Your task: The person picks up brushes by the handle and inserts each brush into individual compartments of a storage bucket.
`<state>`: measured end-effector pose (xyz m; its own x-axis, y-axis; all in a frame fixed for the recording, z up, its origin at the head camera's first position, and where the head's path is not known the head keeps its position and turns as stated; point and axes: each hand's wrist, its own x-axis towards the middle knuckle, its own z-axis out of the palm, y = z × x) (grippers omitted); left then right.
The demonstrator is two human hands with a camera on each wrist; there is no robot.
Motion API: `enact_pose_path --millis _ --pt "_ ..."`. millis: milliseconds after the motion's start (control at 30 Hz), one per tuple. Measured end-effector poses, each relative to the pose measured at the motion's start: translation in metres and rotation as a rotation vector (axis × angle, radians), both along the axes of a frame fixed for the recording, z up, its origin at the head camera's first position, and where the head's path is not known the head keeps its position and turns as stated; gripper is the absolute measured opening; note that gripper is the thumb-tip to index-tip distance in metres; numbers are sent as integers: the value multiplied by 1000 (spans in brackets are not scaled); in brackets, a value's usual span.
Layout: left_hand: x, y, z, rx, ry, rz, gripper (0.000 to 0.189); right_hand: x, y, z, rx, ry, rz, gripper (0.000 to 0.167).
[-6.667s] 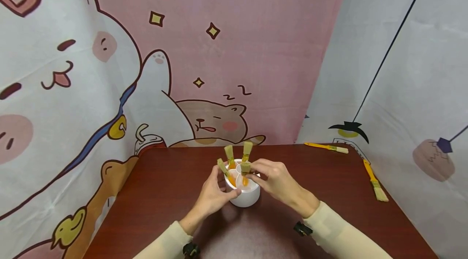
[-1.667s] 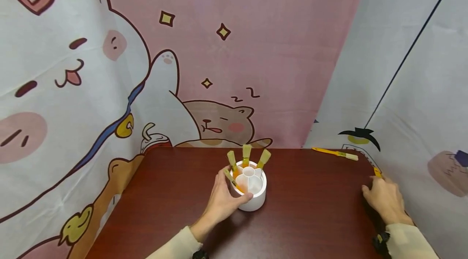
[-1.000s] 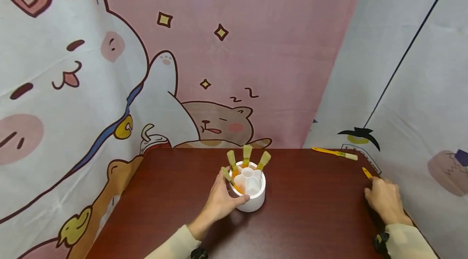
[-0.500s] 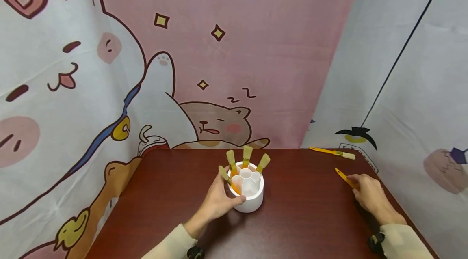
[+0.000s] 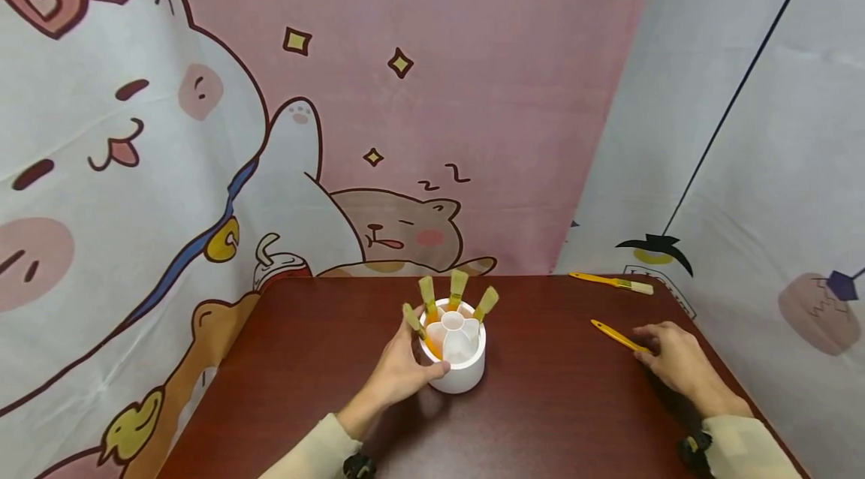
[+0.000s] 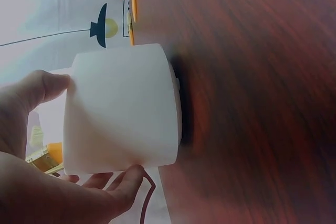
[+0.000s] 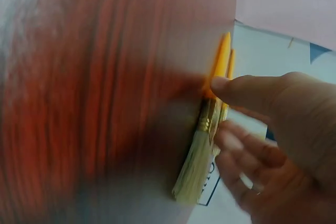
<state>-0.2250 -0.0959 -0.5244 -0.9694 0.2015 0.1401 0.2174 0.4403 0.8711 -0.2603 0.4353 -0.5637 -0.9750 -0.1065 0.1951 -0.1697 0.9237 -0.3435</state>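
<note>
My left hand (image 5: 399, 370) grips a white round pot (image 5: 462, 380) at mid-table, thumb at its rim and fingers round its far side. The pot is divided into compartments about a central ring. Several flat paintbrushes (image 5: 458, 282) stand in it bristles up, along its left and back. At the right side of the table, my right hand (image 5: 676, 363) pinches a yellow-handled paintbrush (image 7: 207, 124) between thumb and fingers. This brush lies low over the tabletop, its handle end pointing back left; in the head view its bristles are hidden under the hand.
Another yellow-handled paintbrush (image 5: 611, 282) lies along the back right edge of the dark red-brown table (image 5: 541, 419). Printed cartoon cloth (image 5: 513, 126) hangs close behind the table and at both sides.
My right hand has left the pot, gone to the brush by the right edge, and drawn it leftward. The pot's front brush is gone; one now stands at its back right.
</note>
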Motion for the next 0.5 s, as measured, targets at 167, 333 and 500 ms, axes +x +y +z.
enact_pose_path --millis 167,333,500 --pt "4 2 -1 7 30 28 121 2 12 -1 -13 -62 -54 33" --pt "7 6 -1 -23 30 74 125 0 16 -1 -49 -79 -77 24" --pt "7 8 0 -44 33 87 125 2 17 -2 -75 -104 -105 26"
